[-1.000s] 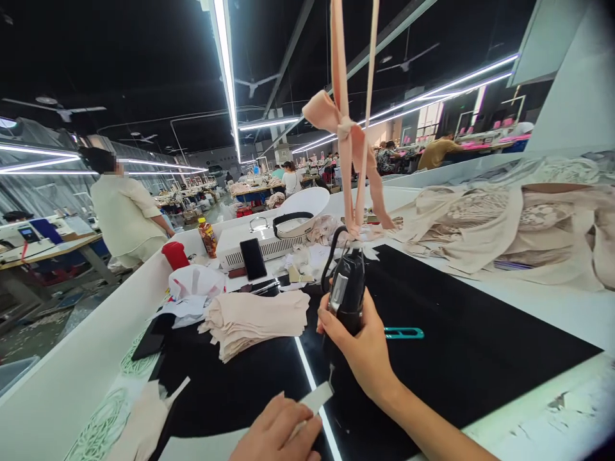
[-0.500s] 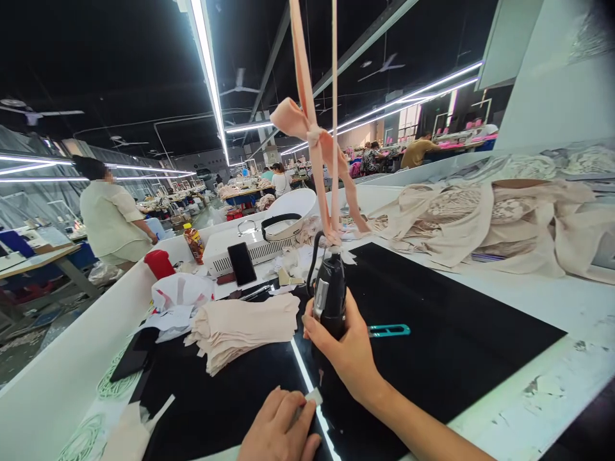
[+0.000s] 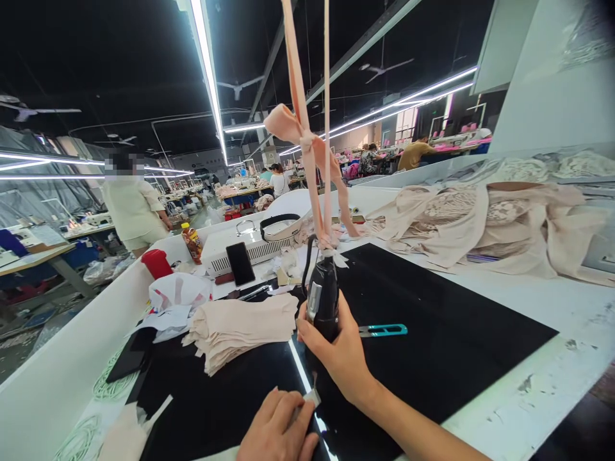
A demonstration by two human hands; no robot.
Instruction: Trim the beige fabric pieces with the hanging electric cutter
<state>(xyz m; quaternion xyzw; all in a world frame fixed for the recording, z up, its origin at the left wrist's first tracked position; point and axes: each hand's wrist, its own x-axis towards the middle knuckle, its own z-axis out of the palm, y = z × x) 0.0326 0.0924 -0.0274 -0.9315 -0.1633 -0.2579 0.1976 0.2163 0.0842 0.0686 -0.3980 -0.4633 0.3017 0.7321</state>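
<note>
My right hand is wrapped round a black hand-held tool that hangs upright from a pink fabric strap tied in a bow overhead. Its lower tip points down at the lit slit in the black work surface. My left hand lies at the bottom edge, fingers pressed on a small pale fabric strip right below the tool. A stack of beige fabric pieces lies just left of the tool.
Teal thread snips lie right of the tool. A heap of beige lace garments covers the back right. A white machine with a phone, a red cup and a bottle stand behind. A person in white stands far left.
The pale strip has slid back under my left fingers, leaving only a short end showing. The view shifted slightly; the person at the left stepped right.
</note>
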